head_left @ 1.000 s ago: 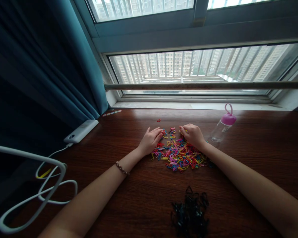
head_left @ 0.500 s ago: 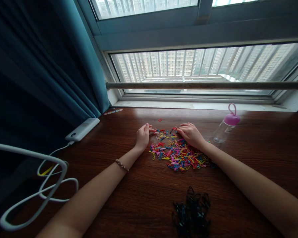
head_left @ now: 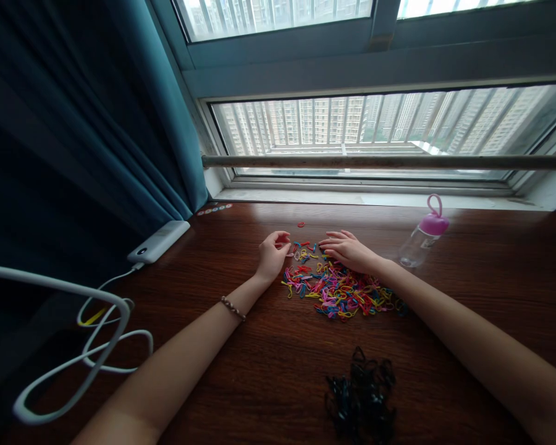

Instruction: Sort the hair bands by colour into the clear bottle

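A pile of small bands in pink, red, yellow and blue lies spread on the dark wooden table. At its upper left edge is my left hand, fingers curled with the tips close together beside a few loose bands; what they pinch, if anything, is too small to name. My right hand rests palm down over the pile's upper edge, its fingers stretched to the left above loose bands. One red band lies apart, beyond both hands.
A bundle of black bands lies at the near edge. A clear bottle with a pink lid stands at the right. On the left are a white power strip, its looped cable and a blue curtain.
My left hand's fingers have curled inward. My right hand has shifted left over the loose bands, its fingers stretched out more. The camera view has moved slightly.
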Tool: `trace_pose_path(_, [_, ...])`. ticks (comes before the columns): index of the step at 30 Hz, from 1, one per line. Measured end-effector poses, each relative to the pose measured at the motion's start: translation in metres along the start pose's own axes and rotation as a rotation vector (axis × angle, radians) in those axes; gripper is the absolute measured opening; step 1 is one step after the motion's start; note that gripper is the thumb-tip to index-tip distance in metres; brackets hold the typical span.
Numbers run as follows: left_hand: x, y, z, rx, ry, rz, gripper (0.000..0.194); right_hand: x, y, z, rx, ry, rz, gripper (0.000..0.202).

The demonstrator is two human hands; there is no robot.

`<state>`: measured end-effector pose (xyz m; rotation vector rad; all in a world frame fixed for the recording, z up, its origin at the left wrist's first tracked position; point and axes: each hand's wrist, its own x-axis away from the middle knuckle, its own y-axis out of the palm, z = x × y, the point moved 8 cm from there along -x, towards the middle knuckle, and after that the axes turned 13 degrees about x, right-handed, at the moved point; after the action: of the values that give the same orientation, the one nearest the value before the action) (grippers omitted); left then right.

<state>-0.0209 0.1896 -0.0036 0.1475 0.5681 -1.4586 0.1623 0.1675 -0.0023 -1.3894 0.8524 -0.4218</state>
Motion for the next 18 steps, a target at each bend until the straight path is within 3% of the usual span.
trace_pose_path(5, [0.010,0.024,0.030,-0.182,0.240,-0.257,0.014,-0.005,-0.007,0.001,-0.006,-0.061,0.043,0.025])
trace_pose_path(9, [0.014,0.035,0.030,-0.307,0.246,-0.379,0.016,-0.016,-0.003,0.012,-0.085,0.031,0.061,0.016])
trace_pose_path(12, [0.013,0.035,0.022,-0.353,0.216,-0.392,0.011,-0.026,0.003,0.023,-0.124,0.158,0.077,0.008])
trace_pose_path(14, [0.011,0.033,0.017,-0.339,0.196,-0.364,0.011,-0.031,0.003,0.025,-0.141,0.190,0.084,0.015])
trace_pose_path(18, [0.005,0.023,0.004,-0.205,0.087,-0.263,0.015,-0.025,-0.013,0.022,-0.264,0.288,0.132,0.025])
